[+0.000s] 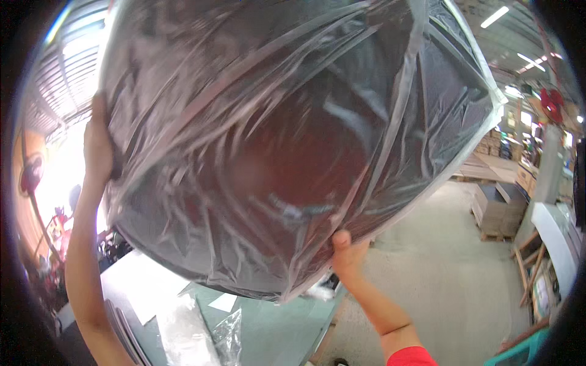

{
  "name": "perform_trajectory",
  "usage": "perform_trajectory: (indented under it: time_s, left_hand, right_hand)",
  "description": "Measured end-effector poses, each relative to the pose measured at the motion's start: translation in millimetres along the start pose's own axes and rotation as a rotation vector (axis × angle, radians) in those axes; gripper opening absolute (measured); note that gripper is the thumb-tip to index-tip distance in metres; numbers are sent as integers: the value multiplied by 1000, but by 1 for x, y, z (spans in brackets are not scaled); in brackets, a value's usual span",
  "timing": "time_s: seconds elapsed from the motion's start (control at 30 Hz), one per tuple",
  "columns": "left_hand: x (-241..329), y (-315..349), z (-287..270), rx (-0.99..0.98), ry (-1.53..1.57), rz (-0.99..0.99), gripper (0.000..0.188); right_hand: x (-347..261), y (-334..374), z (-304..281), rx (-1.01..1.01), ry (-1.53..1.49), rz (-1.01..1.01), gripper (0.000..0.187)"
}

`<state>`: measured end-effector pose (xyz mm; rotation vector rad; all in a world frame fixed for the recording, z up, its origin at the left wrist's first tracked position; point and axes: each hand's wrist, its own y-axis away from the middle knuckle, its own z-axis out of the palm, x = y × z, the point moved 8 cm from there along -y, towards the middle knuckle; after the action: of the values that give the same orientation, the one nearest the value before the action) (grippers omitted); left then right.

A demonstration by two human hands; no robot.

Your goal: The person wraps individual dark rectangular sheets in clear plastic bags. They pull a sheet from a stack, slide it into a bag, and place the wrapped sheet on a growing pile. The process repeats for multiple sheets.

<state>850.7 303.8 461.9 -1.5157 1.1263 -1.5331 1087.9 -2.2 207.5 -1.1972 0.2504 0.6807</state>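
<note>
A large dark, glossy panel wrapped in creased clear plastic film fills most of the head view. It is raised and tilted in front of me. My left hand grips its left edge, with part of the fingers hidden at the side of the panel. At the lower right edge my right hand is closed on the panel, its thumb over the film and the other fingers out of sight behind. A whitish border runs along the panel's right side and corner.
Below lies a grey-green table with white sheets, a clear plastic bag and a smaller crumpled one. Stacked boards on a pallet stand on the floor at right, near a pillar and a red fan.
</note>
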Motion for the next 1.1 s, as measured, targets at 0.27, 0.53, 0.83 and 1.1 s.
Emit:
perform_trajectory:
  time_s: [0.27,0.53,0.83,1.1]
  left_hand:
    - [-51,-92,207,-161,-507,107,63]
    - [-312,40,413,-923,-677,-262,73]
    - [-287,70,423,-1089,-648,-371,73]
    - [-206,52,297,-424,-500,-43,42]
  right_hand:
    - [118,-129,56,-321,-171,317,57]
    - [256,-93,76,-620,-298,1180,39]
    - [259,-109,83,-620,-279,1359,40]
    - [267,-120,83,-601,-433,1322,36]
